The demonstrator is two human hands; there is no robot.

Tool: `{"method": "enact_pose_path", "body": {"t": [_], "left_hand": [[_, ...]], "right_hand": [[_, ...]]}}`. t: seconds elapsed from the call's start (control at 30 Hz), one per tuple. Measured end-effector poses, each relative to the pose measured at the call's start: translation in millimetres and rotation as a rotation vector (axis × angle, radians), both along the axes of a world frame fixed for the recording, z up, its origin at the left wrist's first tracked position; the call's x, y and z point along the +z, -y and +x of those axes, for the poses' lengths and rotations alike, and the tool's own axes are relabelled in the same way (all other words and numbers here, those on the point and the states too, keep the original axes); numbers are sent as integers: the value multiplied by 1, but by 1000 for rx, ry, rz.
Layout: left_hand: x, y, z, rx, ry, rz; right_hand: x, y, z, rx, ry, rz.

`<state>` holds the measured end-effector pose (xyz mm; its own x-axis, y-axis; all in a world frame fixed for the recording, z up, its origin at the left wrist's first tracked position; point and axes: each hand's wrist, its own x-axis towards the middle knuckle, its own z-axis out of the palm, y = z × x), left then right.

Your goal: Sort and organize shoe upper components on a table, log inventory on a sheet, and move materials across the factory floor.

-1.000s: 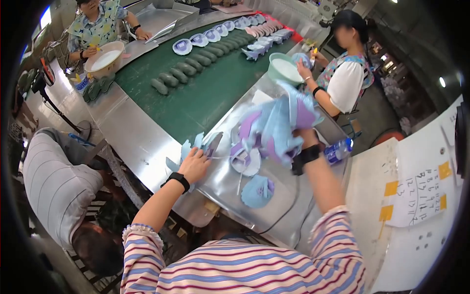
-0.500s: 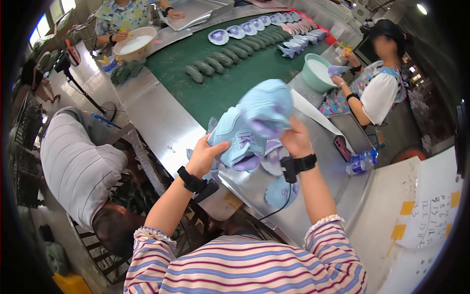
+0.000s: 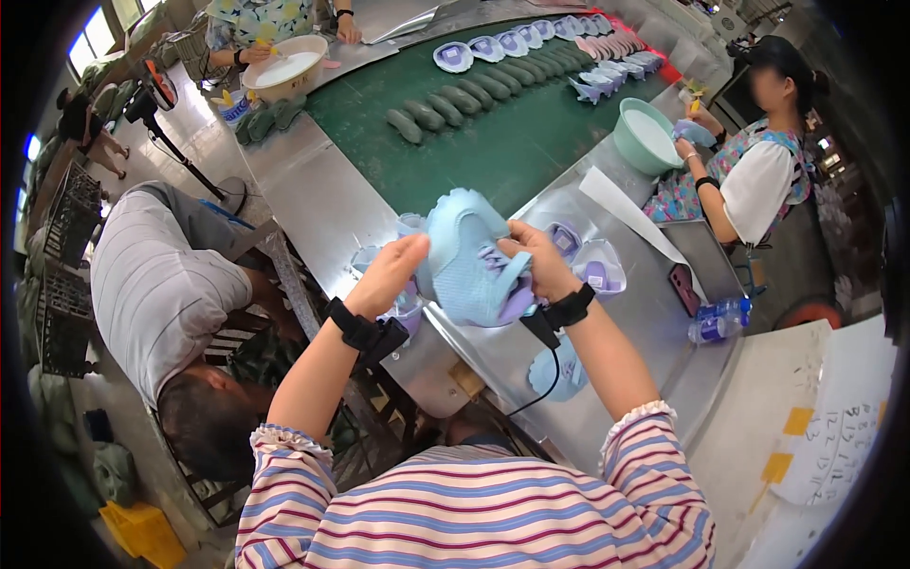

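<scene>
Gleaming table (image 3: 633, 356): bare room is left before the bottles (image 3: 718, 322).
Shoe upper (image 3: 464, 270): held above, near the front edge.
Right hand (image 3: 544, 264): upper pinched.
Left hand (image 3: 391, 275): set alongside; grip cannot be told.

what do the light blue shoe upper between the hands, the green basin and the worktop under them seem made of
Light blue shoe upper: probably mesh or knit fabric, matte, judging by its fine surface texture.
Green basin: likely plastic, smooth, going by its even pale colour and thin rim.
Worktop: looks like bare sheet metal, perhaps stainless steel, smooth grey with soft, bright reflections.
</scene>
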<state>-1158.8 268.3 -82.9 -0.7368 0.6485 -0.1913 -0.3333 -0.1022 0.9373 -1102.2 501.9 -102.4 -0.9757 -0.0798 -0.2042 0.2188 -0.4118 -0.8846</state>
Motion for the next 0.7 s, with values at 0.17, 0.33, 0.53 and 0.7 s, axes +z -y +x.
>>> {"method": "enact_pose_path", "body": {"t": [0.17,0.33,0.53,0.7], "left_hand": [[-4,-3,-32,98,-136,-246],[-29,17,-86,431,317,-99],[-55,-2,-199,649,-116,-354],[-18,-14,-311,848,-620,-350]], "right_hand": [[-15,14,-10,-198,2,29],[-52,-45,47,-332,219,93],[-64,-64,110,-176,410,170],[-43,-54,92,-146,342,216]]}}
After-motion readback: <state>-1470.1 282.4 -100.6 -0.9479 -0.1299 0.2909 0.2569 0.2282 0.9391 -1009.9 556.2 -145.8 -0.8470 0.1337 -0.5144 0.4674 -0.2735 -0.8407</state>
